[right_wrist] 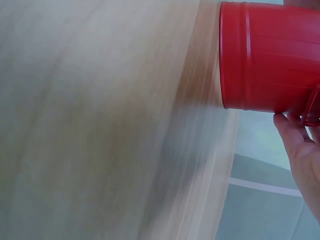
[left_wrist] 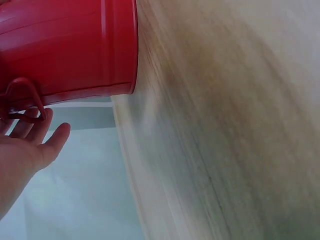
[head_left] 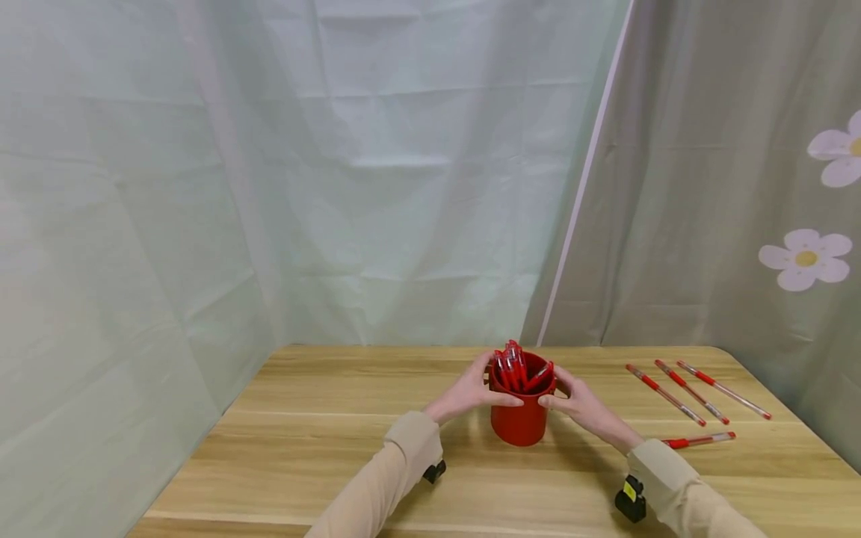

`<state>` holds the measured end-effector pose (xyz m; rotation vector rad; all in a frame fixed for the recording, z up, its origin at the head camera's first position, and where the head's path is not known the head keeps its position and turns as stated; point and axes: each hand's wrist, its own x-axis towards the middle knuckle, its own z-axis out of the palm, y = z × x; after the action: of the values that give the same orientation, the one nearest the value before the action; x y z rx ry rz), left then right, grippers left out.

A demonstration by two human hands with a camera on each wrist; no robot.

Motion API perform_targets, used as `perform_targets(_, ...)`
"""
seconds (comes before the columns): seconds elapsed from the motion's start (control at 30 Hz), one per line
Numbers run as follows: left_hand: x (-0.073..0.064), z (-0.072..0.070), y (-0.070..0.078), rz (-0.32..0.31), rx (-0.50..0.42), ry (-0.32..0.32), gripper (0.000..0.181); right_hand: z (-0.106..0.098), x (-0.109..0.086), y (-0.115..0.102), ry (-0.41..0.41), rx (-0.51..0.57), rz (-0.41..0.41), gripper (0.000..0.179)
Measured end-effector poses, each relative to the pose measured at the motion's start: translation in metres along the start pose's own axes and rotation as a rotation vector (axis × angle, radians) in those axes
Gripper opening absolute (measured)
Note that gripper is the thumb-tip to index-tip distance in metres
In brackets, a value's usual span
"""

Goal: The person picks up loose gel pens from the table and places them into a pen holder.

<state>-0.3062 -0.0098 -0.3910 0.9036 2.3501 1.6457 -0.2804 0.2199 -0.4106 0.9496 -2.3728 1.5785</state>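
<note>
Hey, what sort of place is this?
Probably a curtained-off indoor workspace, though I can't tell where: pale fabric and a flower-print curtain hang around a wood-grain table, where loose red pens lie near a red bucket.

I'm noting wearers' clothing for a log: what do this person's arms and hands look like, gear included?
The left hand and right hand are ungloved. Both arms wear long beige sleeves with wide cuffs. A small black device shows by the left cuff; another, by the right, bears a yellow patch.
</note>
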Motion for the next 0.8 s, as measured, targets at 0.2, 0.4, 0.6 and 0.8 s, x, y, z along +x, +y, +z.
perform_targets(0.2, 0.000, 0.003, 0.001, 0.052, -0.045, -0.029, 0.071, 0.001, 0.001, -0.002, 0.002, 0.074, 0.034, 0.046)
perform_targets(0.4, 0.001, 0.008, 0.000, 0.041, -0.038, -0.011, 0.072, 0.002, 0.001, 0.005, 0.009, 0.071, -0.011, 0.040)
perform_targets(0.6, 0.002, 0.012, -0.002, 0.074, -0.057, 0.004, 0.072, 0.001, 0.000, 0.004, 0.010, 0.053, -0.056, 0.037)
perform_targets(0.8, 0.005, 0.014, -0.006, 0.119, -0.071, 0.017, 0.073, -0.002, -0.002, 0.001, 0.018, 0.028, -0.026, 0.040)
